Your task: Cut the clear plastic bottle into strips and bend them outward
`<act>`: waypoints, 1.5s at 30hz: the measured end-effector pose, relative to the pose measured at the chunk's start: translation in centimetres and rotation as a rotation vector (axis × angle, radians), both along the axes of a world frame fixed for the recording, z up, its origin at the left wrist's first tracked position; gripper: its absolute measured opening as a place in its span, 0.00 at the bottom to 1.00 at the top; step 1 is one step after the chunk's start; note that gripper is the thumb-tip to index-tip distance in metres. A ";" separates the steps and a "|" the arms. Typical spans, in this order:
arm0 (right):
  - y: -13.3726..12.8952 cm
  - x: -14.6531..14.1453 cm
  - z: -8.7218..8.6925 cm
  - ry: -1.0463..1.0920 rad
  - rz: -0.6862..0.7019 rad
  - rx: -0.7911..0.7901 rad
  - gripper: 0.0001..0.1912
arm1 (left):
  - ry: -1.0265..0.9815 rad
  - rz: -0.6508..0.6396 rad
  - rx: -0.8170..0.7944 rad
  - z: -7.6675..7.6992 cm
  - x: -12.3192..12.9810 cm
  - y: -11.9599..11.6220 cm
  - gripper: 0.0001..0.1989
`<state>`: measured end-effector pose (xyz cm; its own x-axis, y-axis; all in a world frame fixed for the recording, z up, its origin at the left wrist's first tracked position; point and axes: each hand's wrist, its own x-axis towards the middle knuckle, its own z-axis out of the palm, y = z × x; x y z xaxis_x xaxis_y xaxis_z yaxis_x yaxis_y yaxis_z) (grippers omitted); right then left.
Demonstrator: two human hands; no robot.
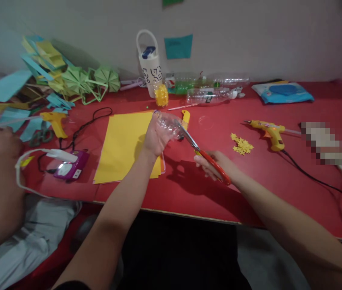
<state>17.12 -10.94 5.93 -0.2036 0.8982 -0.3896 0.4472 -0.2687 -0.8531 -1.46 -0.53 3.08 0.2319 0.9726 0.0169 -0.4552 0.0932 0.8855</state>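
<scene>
My left hand (155, 139) is closed round a clear plastic bottle piece (169, 124), held above the table near a stack of yellow paper (125, 145). In my right hand (216, 163) is a pair of scissors (211, 161) with red handles. Their blades reach the right edge of the plastic and touch or overlap it; whether they are cutting into it I cannot tell. Just behind the plastic lies a yellow utility knife (185, 117), partly covered. Small yellow paper stars (242, 145) are heaped to the right of my right hand.
A yellow glue gun (269, 133) with a trailing cord lies at the right, near a blurred-out object (324, 143). Clear bottles (209, 96), a white tumbler (150, 72) and a wipes pack (282, 92) line the wall. A co-worker's hand (2, 143), another glue gun (54, 122) and a purple power strip (73, 165) are left.
</scene>
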 end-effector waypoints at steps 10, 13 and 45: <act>-0.1 0.1 0.3 -0.164 0.130 0.046 0.30 | -0.109 0.103 -0.070 -0.6 -0.6 0.6 0.17; -0.1 0.0 0.4 -0.139 0.087 0.092 0.31 | -0.156 0.138 -0.109 -0.7 -1.4 1.2 0.15; 0.1 0.8 0.7 -0.231 0.174 0.092 0.33 | -0.161 0.250 -0.129 -1.5 -1.4 1.4 0.05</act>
